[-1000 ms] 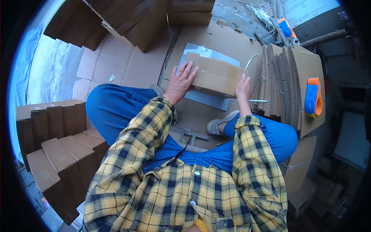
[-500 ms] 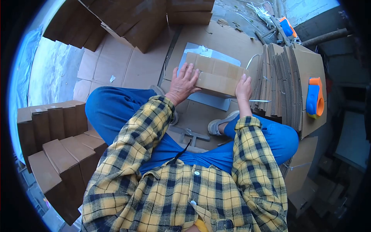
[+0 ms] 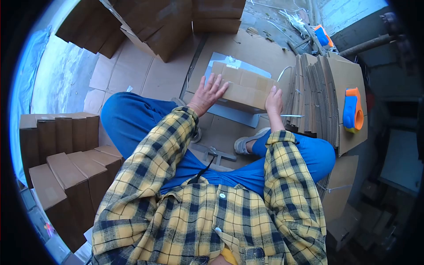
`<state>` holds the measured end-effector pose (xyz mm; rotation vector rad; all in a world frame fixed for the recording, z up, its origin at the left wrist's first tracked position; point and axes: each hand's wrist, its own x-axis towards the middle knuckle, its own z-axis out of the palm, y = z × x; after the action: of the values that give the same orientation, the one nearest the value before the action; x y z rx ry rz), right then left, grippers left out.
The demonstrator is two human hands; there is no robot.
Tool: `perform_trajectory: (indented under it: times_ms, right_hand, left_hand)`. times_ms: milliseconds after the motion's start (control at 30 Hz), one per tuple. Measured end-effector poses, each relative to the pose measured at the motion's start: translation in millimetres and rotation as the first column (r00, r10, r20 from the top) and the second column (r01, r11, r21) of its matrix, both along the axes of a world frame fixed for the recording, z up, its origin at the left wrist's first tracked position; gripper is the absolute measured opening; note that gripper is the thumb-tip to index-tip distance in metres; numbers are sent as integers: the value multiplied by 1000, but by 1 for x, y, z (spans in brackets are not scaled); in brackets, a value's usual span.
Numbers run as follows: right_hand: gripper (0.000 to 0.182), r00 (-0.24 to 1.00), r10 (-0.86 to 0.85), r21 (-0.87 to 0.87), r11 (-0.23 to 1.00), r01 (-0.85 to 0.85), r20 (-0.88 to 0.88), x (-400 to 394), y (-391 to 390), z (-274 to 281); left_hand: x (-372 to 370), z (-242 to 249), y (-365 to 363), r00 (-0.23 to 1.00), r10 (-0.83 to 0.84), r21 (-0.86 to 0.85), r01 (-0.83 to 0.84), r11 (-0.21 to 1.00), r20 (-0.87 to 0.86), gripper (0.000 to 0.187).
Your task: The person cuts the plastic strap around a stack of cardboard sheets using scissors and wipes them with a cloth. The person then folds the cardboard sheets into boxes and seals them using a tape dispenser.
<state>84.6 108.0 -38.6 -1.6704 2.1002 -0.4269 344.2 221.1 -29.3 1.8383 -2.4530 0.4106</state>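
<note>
A: In the head view, where's the cardboard carton?
B: Over the pale sheet, between both hands. The left hand has fingers spread apart on one end; the right hand touches the other, its grip hidden, so I can't tell.
A: Handling?
B: Probably stiff, dentable; weight uncertain. Support both ends.

Rough carton workshop: stacked flat cartons, rows of folded boxes, tape dispensers, cardboard-covered floor.
</note>
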Motion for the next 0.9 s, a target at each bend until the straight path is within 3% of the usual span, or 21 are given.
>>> perform_trajectory:
  times_ms: [67,133,167,233,300,367,433,500,533,600,700,900]
  right_hand:
    - [48,1000,13,46,999,-14,26,-2,-2,0]
    - [46,991,-4,-77,997,15,135,-7,-5,-6]
    - [46,991,-5,-83,996,16,137,-11,-3,-10]
    - [45,992,124,-445,886,-125,-32,-3,10,2]
    - [42,981,166,-488,852,-192,-97,6,7,11]
    - [41,891,311,-449,779,-438,-331,9,2,16]
    - [40,863,314,-493,721,-487,-395,16,-9,25]
    - [41,781,593,-59,788,-613,-196,25,-27,46]
    - [41,779,597,-54,786,-616,-190,33,-34,52]
    - [54,757,624,345,765,-543,-192,48,-44,55]
    - [64,713,691,396,691,-605,-118,71,-64,39]
    - [62,637,769,327,590,-738,49,162,-61,37]
  left_hand:
    - [5,18,3,998,-55,42,53,998,41,56]
    - [5,32,8,971,200,201,-223,954,129,61]
    - [2,38,10,971,200,194,-223,955,130,61]
    - [-6,51,10,917,240,187,-188,964,-317,66]
    - [-11,46,10,922,213,154,-171,973,-324,74]
    - [-16,45,12,956,125,174,-81,981,-265,83]
    - [-15,40,6,957,105,196,-52,979,-272,89]
    - [-11,23,-5,952,24,168,29,985,-305,92]
    - [-10,17,-8,950,12,157,39,987,-312,92]
    - [-10,9,-8,948,17,170,39,985,-317,92]
    - [-11,10,-9,944,22,158,32,987,-329,91]
    - [-15,15,-12,941,57,185,6,983,-332,91]
